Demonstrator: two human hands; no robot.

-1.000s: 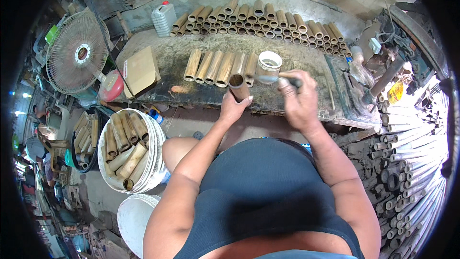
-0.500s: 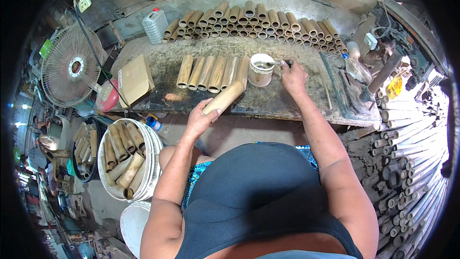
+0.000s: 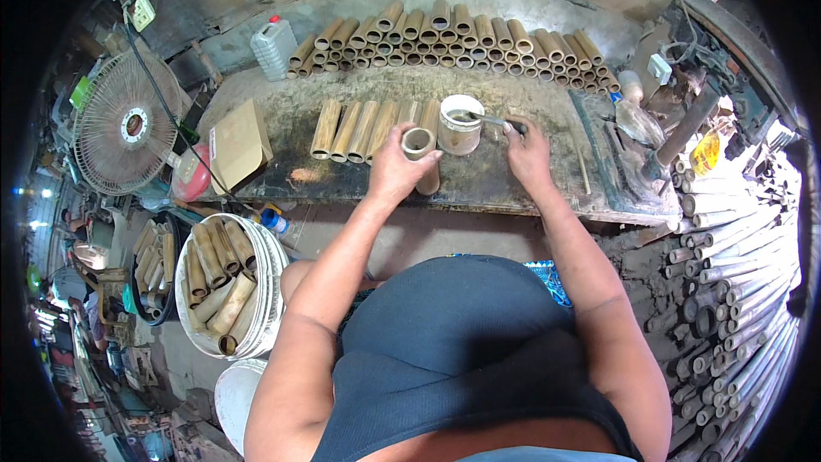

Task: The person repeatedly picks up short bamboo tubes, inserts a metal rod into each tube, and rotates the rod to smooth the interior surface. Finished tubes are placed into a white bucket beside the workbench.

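Note:
My left hand (image 3: pixel 398 169) is closed round the upper part of a bamboo tube (image 3: pixel 430 181), whose open end faces up at me. The tube stands tilted over the front of the worktable. In my right hand (image 3: pixel 528 154) is the dark handle of a paintbrush (image 3: pixel 492 119). Its head reaches over the rim into a white plastic pot (image 3: pixel 463 144) with liquid in it, so the bristles are hidden. Just left of the pot lies a row of bamboo tubes (image 3: pixel 345 137), partly covered by my left hand.
Stacked bamboo tubes (image 3: pixel 445 34) line the back of the worktable (image 3: pixel 513 184), with a plastic jug (image 3: pixel 275 50) at their left end. A cardboard piece (image 3: pixel 239 145) and a fan (image 3: pixel 128 115) stand left. Below is a white bucket (image 3: pixel 278 308) of tubes. Long poles (image 3: pixel 744 299) lie right.
My left hand has moved right and up, turning the tube from lying slanted to having its open end up. My right hand has stayed by the pot, still holding the brush.

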